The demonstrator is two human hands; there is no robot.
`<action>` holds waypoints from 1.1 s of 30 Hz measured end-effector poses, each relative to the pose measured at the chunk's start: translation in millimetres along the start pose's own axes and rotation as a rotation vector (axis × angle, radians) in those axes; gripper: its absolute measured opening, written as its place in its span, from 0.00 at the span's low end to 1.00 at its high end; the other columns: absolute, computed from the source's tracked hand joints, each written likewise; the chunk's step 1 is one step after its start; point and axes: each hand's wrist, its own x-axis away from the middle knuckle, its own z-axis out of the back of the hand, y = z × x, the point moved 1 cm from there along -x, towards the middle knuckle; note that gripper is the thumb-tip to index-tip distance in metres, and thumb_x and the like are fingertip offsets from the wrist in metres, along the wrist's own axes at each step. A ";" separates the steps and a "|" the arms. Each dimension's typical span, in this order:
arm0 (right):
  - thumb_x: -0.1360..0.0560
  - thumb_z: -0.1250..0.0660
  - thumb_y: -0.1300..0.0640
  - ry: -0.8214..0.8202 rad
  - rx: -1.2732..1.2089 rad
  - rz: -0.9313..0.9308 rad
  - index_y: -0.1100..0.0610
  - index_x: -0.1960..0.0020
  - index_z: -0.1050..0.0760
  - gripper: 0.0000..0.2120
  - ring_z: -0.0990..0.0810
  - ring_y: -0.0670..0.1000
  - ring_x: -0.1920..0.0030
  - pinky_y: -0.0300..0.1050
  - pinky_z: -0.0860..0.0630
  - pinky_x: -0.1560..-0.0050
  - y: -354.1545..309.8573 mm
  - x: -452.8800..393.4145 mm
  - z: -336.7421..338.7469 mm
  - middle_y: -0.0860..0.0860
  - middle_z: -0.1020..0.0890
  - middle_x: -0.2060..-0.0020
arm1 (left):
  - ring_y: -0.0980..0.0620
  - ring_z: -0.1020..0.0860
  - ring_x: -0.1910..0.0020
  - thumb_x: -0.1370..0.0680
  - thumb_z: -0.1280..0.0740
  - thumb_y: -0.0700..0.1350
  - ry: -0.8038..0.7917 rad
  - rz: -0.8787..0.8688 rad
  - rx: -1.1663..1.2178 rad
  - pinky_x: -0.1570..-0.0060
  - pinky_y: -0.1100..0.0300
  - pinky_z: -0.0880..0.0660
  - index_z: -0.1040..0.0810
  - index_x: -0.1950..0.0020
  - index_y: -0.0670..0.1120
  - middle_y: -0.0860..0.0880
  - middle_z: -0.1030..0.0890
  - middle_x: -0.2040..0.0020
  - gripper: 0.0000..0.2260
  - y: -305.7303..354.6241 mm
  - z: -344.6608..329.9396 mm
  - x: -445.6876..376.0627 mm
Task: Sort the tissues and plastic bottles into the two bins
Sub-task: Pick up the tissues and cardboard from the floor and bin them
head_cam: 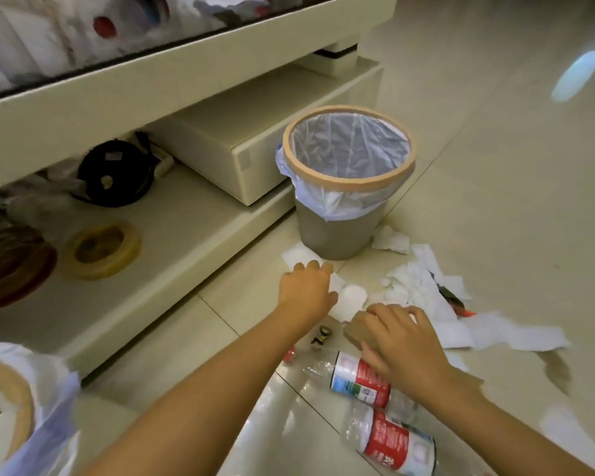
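While both hands work low over the floor litter, the left hand [306, 286] rests with fingers curled on a tissue [349, 300] just short of the bin [349, 173], which stands directly beyond it. The right hand [402, 341] presses a brown object [356, 329]; whether it grips it cannot be told. A bottle [361, 377] lies crosswise beneath that wrist.
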 end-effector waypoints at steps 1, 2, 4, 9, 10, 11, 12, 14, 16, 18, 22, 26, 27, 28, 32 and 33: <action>0.43 0.22 0.50 -0.018 -0.003 -0.040 0.51 0.52 0.24 0.22 0.19 0.52 0.61 0.49 0.23 0.60 6.7 2.8 -2.6 0.49 0.18 0.59 | 0.43 0.28 0.39 0.22 0.38 0.56 -0.026 0.003 0.017 0.48 0.51 0.29 0.34 0.31 0.49 0.46 0.28 0.36 0.23 3.9 -11.2 -10.1; 0.45 0.20 0.50 -0.034 -0.003 -0.076 0.51 0.52 0.23 0.24 0.18 0.52 0.61 0.49 0.22 0.60 13.6 5.8 -6.4 0.49 0.17 0.59 | 0.43 0.30 0.38 0.23 0.37 0.58 -0.047 0.006 0.033 0.47 0.51 0.29 0.36 0.29 0.49 0.45 0.30 0.33 0.25 8.1 -21.9 -18.1; 0.44 0.21 0.50 -0.066 -0.001 -0.121 0.51 0.49 0.24 0.26 0.18 0.53 0.58 0.49 0.22 0.58 26.6 11.8 -17.9 0.50 0.17 0.56 | 0.42 0.34 0.33 0.26 0.35 0.60 -0.067 0.011 0.052 0.43 0.50 0.31 0.41 0.26 0.50 0.45 0.36 0.28 0.32 14.4 -42.8 -29.6; 0.39 0.23 0.52 -0.092 0.003 -0.202 0.53 0.43 0.22 0.25 0.18 0.54 0.50 0.53 0.22 0.50 51.9 23.3 -48.9 0.51 0.17 0.49 | 0.40 0.61 0.23 0.33 0.32 0.69 -0.098 0.098 0.020 0.29 0.37 0.48 0.60 0.22 0.55 0.46 0.64 0.22 0.51 15.9 -81.0 -50.0; 0.38 0.24 0.51 -0.093 0.002 -0.217 0.53 0.42 0.22 0.25 0.18 0.54 0.49 0.54 0.23 0.48 55.4 24.1 -53.3 0.51 0.17 0.48 | 0.40 0.64 0.24 0.34 0.32 0.70 -0.094 0.121 0.015 0.30 0.35 0.50 0.63 0.23 0.56 0.46 0.67 0.23 0.53 13.9 -84.8 -54.3; 0.37 0.25 0.51 -0.093 0.007 -0.227 0.53 0.41 0.22 0.24 0.18 0.54 0.48 0.55 0.23 0.47 59.0 24.7 -58.1 0.52 0.17 0.47 | 0.39 0.65 0.24 0.35 0.31 0.71 -0.090 0.140 0.012 0.30 0.34 0.52 0.65 0.23 0.56 0.45 0.68 0.23 0.55 11.2 -87.8 -58.4; 0.36 0.27 0.50 -0.102 0.012 -0.237 0.53 0.40 0.23 0.24 0.19 0.55 0.46 0.56 0.24 0.45 62.5 25.4 -62.6 0.52 0.18 0.46 | 0.39 0.65 0.24 0.36 0.30 0.71 -0.093 0.156 0.013 0.31 0.33 0.52 0.65 0.24 0.57 0.45 0.68 0.23 0.56 8.7 -90.3 -62.0; 0.35 0.28 0.50 -0.130 0.019 -0.255 0.53 0.37 0.25 0.26 0.20 0.56 0.43 0.58 0.26 0.42 69.3 25.8 -70.6 0.52 0.19 0.43 | 0.38 0.61 0.23 0.37 0.29 0.70 -0.122 0.183 0.053 0.31 0.33 0.50 0.65 0.24 0.58 0.46 0.65 0.22 0.57 4.3 -96.6 -67.2; 0.34 0.29 0.50 -0.150 0.039 -0.275 0.53 0.35 0.27 0.28 0.22 0.57 0.39 0.60 0.28 0.39 74.4 25.5 -77.5 0.53 0.20 0.41 | 0.39 0.49 0.24 0.39 0.28 0.69 -0.129 0.222 0.153 0.32 0.37 0.41 0.61 0.24 0.58 0.46 0.55 0.21 0.56 3.1 -105.6 -68.8; 0.33 0.33 0.49 -0.165 0.046 -0.295 0.54 0.32 0.29 0.29 0.25 0.57 0.36 0.59 0.30 0.36 78.2 25.0 -83.9 0.54 0.21 0.39 | 0.41 0.39 0.28 0.39 0.27 0.68 -0.062 0.251 0.247 0.38 0.43 0.32 0.55 0.24 0.57 0.46 0.44 0.24 0.53 6.0 -114.2 -67.4; 0.30 0.38 0.48 -0.224 0.042 -0.315 0.54 0.28 0.36 0.31 0.30 0.58 0.32 0.58 0.41 0.31 84.4 26.1 -99.9 0.56 0.25 0.35 | 0.44 0.30 0.38 0.34 0.28 0.64 0.077 0.186 0.227 0.50 0.51 0.26 0.45 0.26 0.55 0.48 0.31 0.33 0.42 14.7 -122.7 -68.2; 0.24 0.42 0.47 -0.292 -0.063 -0.401 0.50 0.23 0.49 0.32 0.39 0.58 0.26 0.59 0.41 0.29 91.6 20.0 -108.9 0.56 0.37 0.26 | 0.45 0.22 0.45 0.28 0.30 0.57 0.104 0.198 0.427 0.55 0.54 0.27 0.39 0.30 0.55 0.49 0.21 0.40 0.30 19.4 -124.8 -69.0; 0.24 0.41 0.47 -0.330 -0.119 -0.422 0.48 0.23 0.54 0.34 0.41 0.57 0.26 0.56 0.39 0.29 94.6 17.2 -111.0 0.55 0.42 0.24 | 0.45 0.21 0.46 0.27 0.31 0.57 0.109 0.206 0.457 0.56 0.55 0.29 0.39 0.30 0.55 0.50 0.20 0.42 0.29 19.9 -124.8 -68.1; 0.24 0.40 0.47 -0.339 -0.160 -0.434 0.47 0.23 0.57 0.36 0.40 0.56 0.27 0.53 0.34 0.33 97.2 13.7 -112.1 0.54 0.47 0.23 | 0.46 0.21 0.47 0.27 0.32 0.57 0.122 0.203 0.471 0.57 0.56 0.29 0.38 0.30 0.54 0.50 0.20 0.43 0.28 20.1 -124.8 -66.9; 0.25 0.37 0.48 -0.352 -0.189 -0.453 0.40 0.25 0.60 0.39 0.26 0.55 0.40 0.45 0.28 0.59 106.2 -5.1 -117.6 0.51 0.53 0.23 | 0.49 0.21 0.48 0.23 0.35 0.55 0.207 0.156 0.498 0.54 0.54 0.25 0.32 0.33 0.54 0.52 0.21 0.42 0.20 17.1 -120.7 -60.2; 0.26 0.36 0.47 -0.373 -0.193 -0.468 0.39 0.25 0.58 0.39 0.28 0.56 0.38 0.47 0.25 0.55 107.5 -10.1 -119.1 0.51 0.53 0.23 | 0.49 0.22 0.49 0.22 0.36 0.55 0.226 0.164 0.510 0.53 0.53 0.24 0.31 0.34 0.53 0.53 0.21 0.42 0.18 16.2 -119.6 -58.3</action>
